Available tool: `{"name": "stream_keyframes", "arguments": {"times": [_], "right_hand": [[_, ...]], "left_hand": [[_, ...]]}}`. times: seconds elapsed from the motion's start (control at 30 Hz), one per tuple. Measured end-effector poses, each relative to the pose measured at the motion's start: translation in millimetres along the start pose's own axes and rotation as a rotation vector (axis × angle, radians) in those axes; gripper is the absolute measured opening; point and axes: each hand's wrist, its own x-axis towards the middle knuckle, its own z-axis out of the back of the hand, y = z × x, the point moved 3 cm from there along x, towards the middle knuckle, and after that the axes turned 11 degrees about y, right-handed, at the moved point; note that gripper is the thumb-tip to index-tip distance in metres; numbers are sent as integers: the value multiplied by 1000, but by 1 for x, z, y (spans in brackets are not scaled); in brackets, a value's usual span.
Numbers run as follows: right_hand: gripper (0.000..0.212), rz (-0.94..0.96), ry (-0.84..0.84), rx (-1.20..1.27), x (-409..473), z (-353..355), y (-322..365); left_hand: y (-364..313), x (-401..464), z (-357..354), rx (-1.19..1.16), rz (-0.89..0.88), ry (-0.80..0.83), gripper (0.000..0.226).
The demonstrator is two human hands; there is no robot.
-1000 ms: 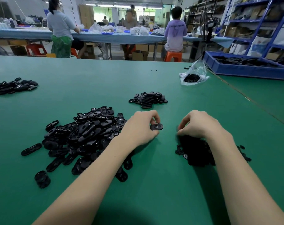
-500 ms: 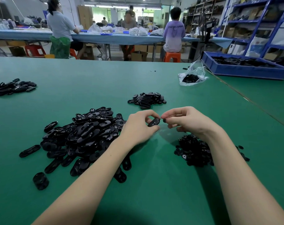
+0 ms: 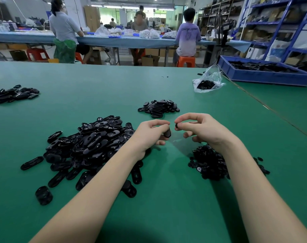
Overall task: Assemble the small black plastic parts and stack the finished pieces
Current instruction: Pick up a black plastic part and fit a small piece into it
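My left hand (image 3: pixel 150 135) grips a black oval plastic shell (image 3: pixel 167 133) between thumb and fingers, held upright above the green table (image 3: pixel 166 199). Just right of it, my right hand (image 3: pixel 201 128) pinches a small round black insert (image 3: pixel 177 126) at its fingertips, close to the shell but apart from it. A large heap of oval shells (image 3: pixel 89 146) lies to the left under my left forearm. A smaller heap of round inserts (image 3: pixel 208 162) sits below my right wrist, partly hidden by it. The stack of finished pieces (image 3: pixel 159 106) lies just beyond both hands.
Another pile of black parts (image 3: pixel 12 94) lies at the far left. A clear plastic bag (image 3: pixel 208 81) with black parts and a blue bin (image 3: pixel 265 71) stand at the back right. People work at a long bench (image 3: pixel 103 40) behind the table.
My right hand left the insert heap with a small part and rose to meet my left hand. My left hand turned its oval shell from flat to upright.
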Motion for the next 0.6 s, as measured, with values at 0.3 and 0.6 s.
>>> {"name": "stream_keyframes", "arguments": {"times": [0.3, 0.6], "right_hand": [[7, -58, -14, -92, 3, -6, -2], [15, -63, -99, -85, 8, -4, -7]], "left_hand": [[2, 1, 2, 38, -96, 2, 23], [-2, 0, 2, 48, -156, 15, 19]]}}
